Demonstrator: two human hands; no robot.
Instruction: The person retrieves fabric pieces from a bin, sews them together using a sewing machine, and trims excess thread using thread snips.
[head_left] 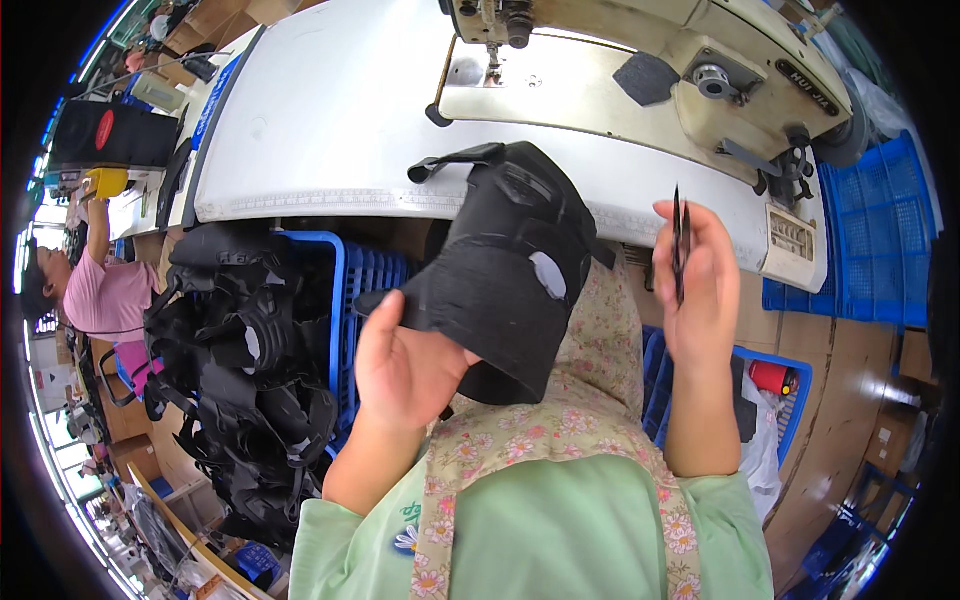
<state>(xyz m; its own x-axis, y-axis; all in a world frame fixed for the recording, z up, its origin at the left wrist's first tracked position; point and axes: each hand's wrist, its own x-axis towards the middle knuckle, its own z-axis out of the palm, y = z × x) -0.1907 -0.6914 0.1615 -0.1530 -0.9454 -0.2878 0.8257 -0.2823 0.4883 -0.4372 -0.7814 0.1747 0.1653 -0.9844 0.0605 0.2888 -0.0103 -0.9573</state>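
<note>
A black fabric brace (500, 290), curved like a sleeve and bearing a white oval patch, is held up in front of my body. My left hand (405, 365) grips its lower left edge, with the thumb outside and the other fingers partly hidden inside the opening. The brace's upper end, with a strap-like flap, overlaps the front edge of the white sewing table (330, 120). To the right of the brace and apart from it, my right hand (702, 285) is closed round dark thread snips (681, 245), their pointed tips upward.
An industrial sewing machine (600, 90) stands on the table, a dark fabric piece (645, 78) on its bed. Many black braces (250, 400) are heaped beside a blue basket (338, 330) at left. Blue crates (880, 230) stand at right. Another person (110, 290) works at far left.
</note>
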